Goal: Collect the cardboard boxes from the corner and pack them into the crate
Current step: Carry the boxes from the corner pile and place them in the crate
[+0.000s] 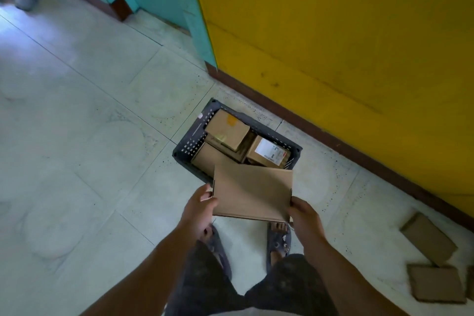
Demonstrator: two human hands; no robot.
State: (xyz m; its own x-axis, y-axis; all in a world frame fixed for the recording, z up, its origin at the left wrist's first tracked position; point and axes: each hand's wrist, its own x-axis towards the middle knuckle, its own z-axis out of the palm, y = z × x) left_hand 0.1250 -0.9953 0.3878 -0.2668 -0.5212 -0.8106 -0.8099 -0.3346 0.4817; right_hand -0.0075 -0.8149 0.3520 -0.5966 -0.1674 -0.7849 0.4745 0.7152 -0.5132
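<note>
While left hand (198, 210) and right hand (304, 216) grip its ends, the cardboard box (252, 192) looks flat, unmarked.

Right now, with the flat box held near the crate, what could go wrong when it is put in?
The crate already looks nearly full, and the taped box sits on top of others, so the flat box may rest tilted and slide off. The left hand and right hand pinch only its side edges, so it might slip or bend. Nearby, loose boxes on the floor could be tripped over.
</note>
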